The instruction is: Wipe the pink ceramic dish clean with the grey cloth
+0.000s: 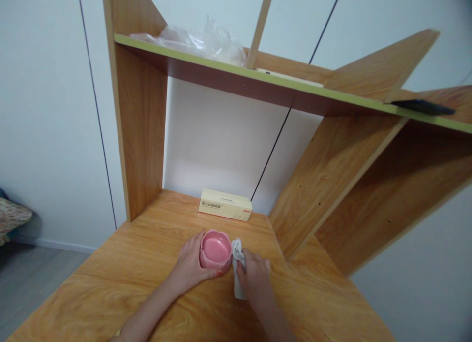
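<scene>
Spreading under everything is a wooden desk, and the pink bowl stands on it near the middle. Above and behind the bowl runs a long shelf board with a green front edge. A crumpled clear plastic bag lies on the board, up and left of the bowl, and a dark flat object lies far up to the bowl's right. Just behind the bowl, against the white wall, a pale yellow box lies on its long side.

Both forearms reach in from the near edge and converge on the bowl. The left hand wraps the bowl's left side, with its fingers curled round the wall and the thumb at the near rim, gripping it. The right hand sits palm down just right of the bowl, fingers closed over a grey cloth.

The bowl sits upright between the two hands with its mouth facing up; being round, it shows no long axis. The cloth touches the bowl's right wall, bunched into a narrow strip running from far to near.
</scene>
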### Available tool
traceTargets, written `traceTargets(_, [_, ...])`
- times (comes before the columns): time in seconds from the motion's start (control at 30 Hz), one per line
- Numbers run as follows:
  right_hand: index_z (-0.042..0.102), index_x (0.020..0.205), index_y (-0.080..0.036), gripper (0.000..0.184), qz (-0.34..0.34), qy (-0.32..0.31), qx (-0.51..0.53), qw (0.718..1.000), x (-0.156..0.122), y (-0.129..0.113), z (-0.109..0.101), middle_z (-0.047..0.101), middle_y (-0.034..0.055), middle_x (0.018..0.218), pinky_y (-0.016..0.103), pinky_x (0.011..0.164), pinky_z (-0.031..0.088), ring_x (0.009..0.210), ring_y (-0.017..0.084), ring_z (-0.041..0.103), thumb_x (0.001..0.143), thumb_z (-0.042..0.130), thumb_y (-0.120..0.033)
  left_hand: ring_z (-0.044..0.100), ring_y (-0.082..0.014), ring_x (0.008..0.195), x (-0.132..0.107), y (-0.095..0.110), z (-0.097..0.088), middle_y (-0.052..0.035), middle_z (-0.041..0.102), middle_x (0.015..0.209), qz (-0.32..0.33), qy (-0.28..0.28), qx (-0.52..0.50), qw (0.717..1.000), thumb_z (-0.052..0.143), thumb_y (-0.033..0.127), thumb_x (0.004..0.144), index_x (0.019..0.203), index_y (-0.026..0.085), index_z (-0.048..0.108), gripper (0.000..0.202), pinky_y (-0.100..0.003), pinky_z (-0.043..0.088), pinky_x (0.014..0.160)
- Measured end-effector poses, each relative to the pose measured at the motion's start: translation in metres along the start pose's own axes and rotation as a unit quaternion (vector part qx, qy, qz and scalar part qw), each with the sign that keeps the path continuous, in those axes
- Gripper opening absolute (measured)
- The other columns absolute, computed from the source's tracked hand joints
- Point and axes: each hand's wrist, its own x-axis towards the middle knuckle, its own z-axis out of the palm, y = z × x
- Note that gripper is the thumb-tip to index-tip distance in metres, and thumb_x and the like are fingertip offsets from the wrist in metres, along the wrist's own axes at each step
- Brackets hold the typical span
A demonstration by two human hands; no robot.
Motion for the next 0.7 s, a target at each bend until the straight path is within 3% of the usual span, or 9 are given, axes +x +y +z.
traceTargets(0.17, [0.060, 0.090, -0.019, 0.022, 0.010, 0.007, -0.024, 1.000, -0.003, -0.001, 0.003, 0.066, 0.0060, 0.084, 0.031, 0.073, 0.027, 0.085, 0.021, 0.055, 0.079, 0.043, -0.012, 0.050, -0.0300, 0.105, 0.002, 0.001, 0.007, -0.0114, 0.056, 0.113, 0.013, 0.035, 0.012, 0.999, 0.068, 0.055, 0.053, 0.121, 0.020, 0.045, 0.080, -0.042, 0.038, 0.089])
traceTargets(0.3, [0.058, 0.098, -0.020, 0.026, 0.012, 0.047, -0.010, 0.999, -0.001, -0.001, 0.001, 0.065, 0.0054, 0.091, 0.029, 0.072, 0.028, 0.087, 0.019, 0.056, 0.080, 0.042, -0.012, 0.051, -0.0297, 0.104, 0.004, 0.000, 0.002, -0.0095, 0.058, 0.111, 0.007, 0.025, 0.029, 0.999, 0.070, 0.052, 0.050, 0.117, 0.021, 0.049, 0.077, -0.042, 0.037, 0.089])
traceTargets(0.47, [0.061, 0.090, -0.021, 0.024, 0.006, 0.012, -0.022, 1.000, -0.003, 0.004, 0.003, 0.066, 0.0048, 0.086, 0.029, 0.073, 0.028, 0.085, 0.019, 0.055, 0.079, 0.042, -0.012, 0.051, -0.0288, 0.103, 0.003, 0.003, -0.002, -0.0082, 0.058, 0.110, 0.003, 0.015, 0.030, 0.999, 0.071, 0.051, 0.050, 0.118, 0.023, 0.049, 0.077, -0.041, 0.036, 0.090])
traceTargets(0.7, [0.057, 0.105, -0.022, 0.026, -0.006, 0.016, 0.006, 1.000, -0.005, 0.013, 0.009, 0.065, 0.0060, 0.094, 0.031, 0.077, 0.030, 0.092, 0.021, 0.055, 0.082, 0.044, -0.024, 0.051, -0.0292, 0.104, 0.005, 0.002, -0.009, -0.0091, 0.057, 0.113, 0.023, -0.019, 0.014, 0.999, 0.070, 0.055, 0.051, 0.120, 0.023, 0.047, 0.079, -0.041, 0.035, 0.091])
